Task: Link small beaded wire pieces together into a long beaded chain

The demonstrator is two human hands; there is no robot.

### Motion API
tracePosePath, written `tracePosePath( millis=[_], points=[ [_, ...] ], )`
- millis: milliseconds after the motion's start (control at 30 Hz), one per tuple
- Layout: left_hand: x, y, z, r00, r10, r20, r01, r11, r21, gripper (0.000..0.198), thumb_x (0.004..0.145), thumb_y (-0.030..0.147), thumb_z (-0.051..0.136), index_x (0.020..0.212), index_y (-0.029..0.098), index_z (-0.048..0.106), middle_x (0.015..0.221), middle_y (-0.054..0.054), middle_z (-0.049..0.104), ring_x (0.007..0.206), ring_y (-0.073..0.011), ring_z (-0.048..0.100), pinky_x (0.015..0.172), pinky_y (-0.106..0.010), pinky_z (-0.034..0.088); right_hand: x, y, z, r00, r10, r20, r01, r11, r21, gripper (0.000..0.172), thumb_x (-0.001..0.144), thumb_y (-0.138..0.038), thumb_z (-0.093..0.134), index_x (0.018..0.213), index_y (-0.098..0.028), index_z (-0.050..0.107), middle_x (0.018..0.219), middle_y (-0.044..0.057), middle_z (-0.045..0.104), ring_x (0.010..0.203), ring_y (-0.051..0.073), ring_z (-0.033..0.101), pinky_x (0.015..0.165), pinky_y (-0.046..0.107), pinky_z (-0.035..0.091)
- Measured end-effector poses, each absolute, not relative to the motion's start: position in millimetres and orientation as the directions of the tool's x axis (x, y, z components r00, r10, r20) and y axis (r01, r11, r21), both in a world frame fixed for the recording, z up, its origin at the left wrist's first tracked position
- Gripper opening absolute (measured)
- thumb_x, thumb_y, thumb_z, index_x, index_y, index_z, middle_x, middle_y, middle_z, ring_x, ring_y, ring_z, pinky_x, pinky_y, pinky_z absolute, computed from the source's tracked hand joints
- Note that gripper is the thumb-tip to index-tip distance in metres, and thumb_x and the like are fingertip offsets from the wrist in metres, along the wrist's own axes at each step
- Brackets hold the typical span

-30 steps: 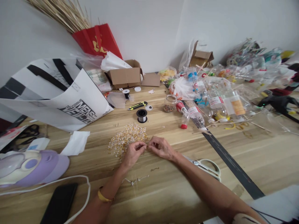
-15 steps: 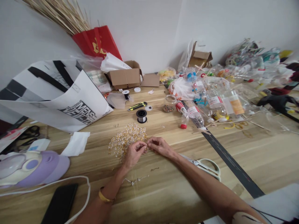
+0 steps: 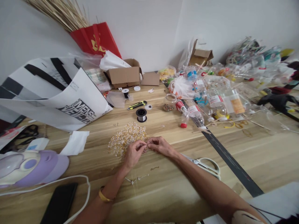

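Observation:
My left hand (image 3: pixel 135 152) and my right hand (image 3: pixel 160 146) meet fingertip to fingertip at the right edge of a pile of gold and clear beads (image 3: pixel 127 137). Both are closed in a pinch; whatever lies between the fingers is too small to make out. Below them on the wood, a short strand of clear beads (image 3: pixel 132 181) lies near my left wrist, with a small gold-brown piece (image 3: pixel 154 168) beside it. A spool of silver wire (image 3: pixel 141 115) stands behind the pile. Scissors with pale handles (image 3: pixel 207 165) lie partly under my right forearm.
A yellow and black utility knife (image 3: pixel 137 105) and a glass jar of beads (image 3: pixel 169 103) stand farther back. Plastic bottles (image 3: pixel 195 113) crowd the right. At left are a white bag (image 3: pixel 77 105), a purple device (image 3: pixel 44 166), and a black phone (image 3: pixel 60 202) beside a white cable.
My hands stay pinched together in almost the same place. The view has shifted very slightly; nothing on the table has visibly moved.

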State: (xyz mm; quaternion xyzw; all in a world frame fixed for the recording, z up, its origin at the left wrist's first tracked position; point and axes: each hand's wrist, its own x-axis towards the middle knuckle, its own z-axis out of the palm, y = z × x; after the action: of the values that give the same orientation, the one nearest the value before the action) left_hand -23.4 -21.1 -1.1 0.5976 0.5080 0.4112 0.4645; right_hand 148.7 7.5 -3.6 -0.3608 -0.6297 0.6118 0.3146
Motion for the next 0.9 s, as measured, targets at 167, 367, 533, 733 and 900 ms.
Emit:
tracePosePath(
  millis=[167,367,533,733,900],
  points=[
    [-24.3,-19.9,-5.2,0.134,0.991,0.000,0.202,-0.027,0.979,0.009,0.074,0.025,0.063,0.074,0.015,0.061,0.061,0.000,0.063,0.055,-0.0135,0.062,0.054,-0.022,0.047,148.3,7.7,-7.6,-0.517,0.853,-0.064,0.093,-0.018,-0.996,0.022,0.077,-0.034,0.063,0.076,-0.012,0.063,0.061,-0.003,0.053,0.054,0.008,0.040,0.050,0.020,0.031],
    [-24.9,-19.3,-6.1,0.138,0.990,-0.041,0.181,0.015,0.983,0.014,0.073,0.029,0.065,0.074,0.016,0.059,0.060,0.001,0.063,0.055,-0.0136,0.062,0.053,-0.022,0.047,148.4,7.5,-10.3,-0.510,0.860,-0.037,0.117,0.026,-0.993,0.018,0.078,-0.031,0.061,0.079,-0.012,0.064,0.065,-0.002,0.056,0.057,0.009,0.045,0.054,0.021,0.034],
    [-24.3,-19.0,-4.6,0.145,0.988,-0.047,0.193,0.019,0.981,0.013,0.073,0.028,0.064,0.074,0.016,0.059,0.061,0.001,0.064,0.056,-0.0138,0.063,0.054,-0.023,0.048,149.0,8.0,-13.7,-0.513,0.858,0.013,0.133,0.095,-0.987,0.016,0.079,-0.028,0.059,0.080,-0.012,0.063,0.068,-0.001,0.058,0.060,0.010,0.047,0.057,0.021,0.035],
    [-24.0,-19.7,-3.5,0.159,0.987,-0.033,0.204,0.000,0.979,0.010,0.075,0.025,0.063,0.074,0.016,0.059,0.062,0.000,0.064,0.058,-0.0142,0.064,0.057,-0.023,0.049,149.2,7.4,-13.2,-0.514,0.857,0.035,0.140,0.125,-0.982,0.015,0.081,-0.028,0.058,0.081,-0.013,0.061,0.068,-0.001,0.057,0.060,0.009,0.046,0.056,0.020,0.035],
    [-24.1,-19.3,-3.0,0.158,0.987,-0.031,0.233,-0.007,0.972,0.010,0.074,0.025,0.064,0.071,0.016,0.058,0.062,0.000,0.064,0.058,-0.0139,0.063,0.057,-0.022,0.047,148.3,6.6,-15.4,-0.472,0.874,0.112,0.178,0.219,-0.959,0.010,0.081,-0.024,0.057,0.081,-0.014,0.058,0.068,-0.002,0.054,0.059,0.009,0.044,0.054,0.020,0.034]
  ],
)
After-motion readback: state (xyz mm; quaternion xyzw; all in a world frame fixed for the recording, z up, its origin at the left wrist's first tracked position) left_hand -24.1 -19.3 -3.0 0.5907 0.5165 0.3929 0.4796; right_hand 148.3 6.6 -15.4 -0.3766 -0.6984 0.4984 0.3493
